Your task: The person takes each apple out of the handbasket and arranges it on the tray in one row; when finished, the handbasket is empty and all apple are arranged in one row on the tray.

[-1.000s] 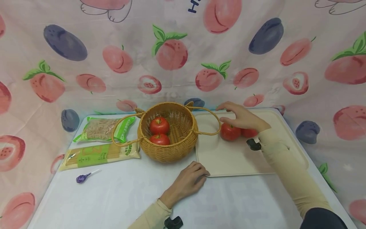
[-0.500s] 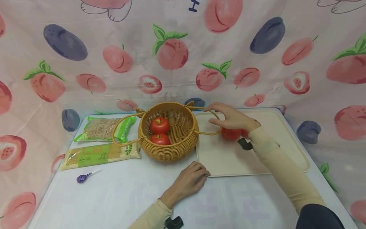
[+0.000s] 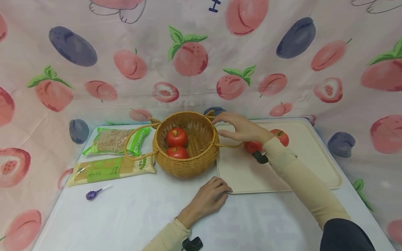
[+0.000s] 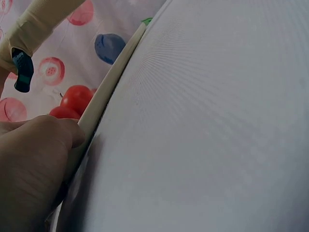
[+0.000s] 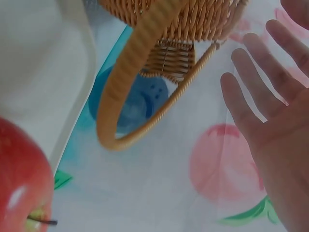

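Basket [image 3: 185,168], packets [image 3: 108,142] left, tray [image 3: 242,177] right

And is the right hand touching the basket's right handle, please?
Apart: the right wrist view shows cloth between the right hand and handle.

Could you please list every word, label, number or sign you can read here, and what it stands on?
"H", apparently on its side, or possibly "I": dark blue letter on the fruit-print backdrop.
Noodle packet: print too blurred to read.
Green-edged bag: print on its green end, too small and blurred to read.
Lollipop wrapper: too small to tell whether it bears any lettering.
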Demonstrator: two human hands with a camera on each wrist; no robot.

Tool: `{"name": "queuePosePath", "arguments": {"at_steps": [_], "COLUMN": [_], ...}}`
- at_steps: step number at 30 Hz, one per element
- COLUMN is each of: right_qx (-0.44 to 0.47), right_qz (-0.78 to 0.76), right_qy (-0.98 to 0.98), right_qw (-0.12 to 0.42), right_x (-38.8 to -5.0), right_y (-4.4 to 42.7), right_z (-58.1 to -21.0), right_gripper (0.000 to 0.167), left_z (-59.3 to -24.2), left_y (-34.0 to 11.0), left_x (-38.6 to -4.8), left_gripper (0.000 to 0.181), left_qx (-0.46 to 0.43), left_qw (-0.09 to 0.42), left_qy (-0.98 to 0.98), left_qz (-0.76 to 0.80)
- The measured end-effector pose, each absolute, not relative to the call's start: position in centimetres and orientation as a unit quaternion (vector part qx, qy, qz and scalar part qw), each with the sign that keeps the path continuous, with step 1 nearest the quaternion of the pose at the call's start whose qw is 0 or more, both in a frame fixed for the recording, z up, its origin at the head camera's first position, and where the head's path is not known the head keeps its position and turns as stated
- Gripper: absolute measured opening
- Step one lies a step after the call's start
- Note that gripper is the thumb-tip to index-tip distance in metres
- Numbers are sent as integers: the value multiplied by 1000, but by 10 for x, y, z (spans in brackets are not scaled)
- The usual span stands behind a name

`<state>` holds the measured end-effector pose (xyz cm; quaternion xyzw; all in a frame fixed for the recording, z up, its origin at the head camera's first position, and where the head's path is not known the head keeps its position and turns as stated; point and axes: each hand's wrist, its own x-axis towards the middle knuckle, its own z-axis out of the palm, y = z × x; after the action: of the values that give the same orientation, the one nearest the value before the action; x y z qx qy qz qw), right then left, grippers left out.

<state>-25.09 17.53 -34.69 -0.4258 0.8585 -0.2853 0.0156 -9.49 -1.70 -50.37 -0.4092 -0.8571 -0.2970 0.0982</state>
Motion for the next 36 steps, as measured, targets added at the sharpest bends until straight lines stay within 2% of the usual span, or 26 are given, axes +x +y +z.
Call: {"name": "queuePosePath", "arguments": {"at_steps": [9, 22, 29, 36], "right_qx": [-469, -499, -512, -547], "right_qz": [-262, -243, -211, -162], "right_qy": [844, 831, 828, 814], "right_qw": [13, 39, 87, 108], "right_x": [-252, -251, -250, -255], "right_y": [151, 127, 105, 86], "right_z": [-345, -341, -340, -347], "right_gripper": [33, 30, 35, 36], "left_z": [-504, -505, -504, -504], "left_y": [-18, -18, -18, -18], "left_x": [-95, -96, -96, -96], "left_gripper": [16, 17, 16, 16], "left_qx": [-409, -413, -411, -417], "left_qw": [99, 101, 103, 110], "left_qy": [-859, -858, -860, -857], "left_qz": [-291, -287, -285, -281]}}
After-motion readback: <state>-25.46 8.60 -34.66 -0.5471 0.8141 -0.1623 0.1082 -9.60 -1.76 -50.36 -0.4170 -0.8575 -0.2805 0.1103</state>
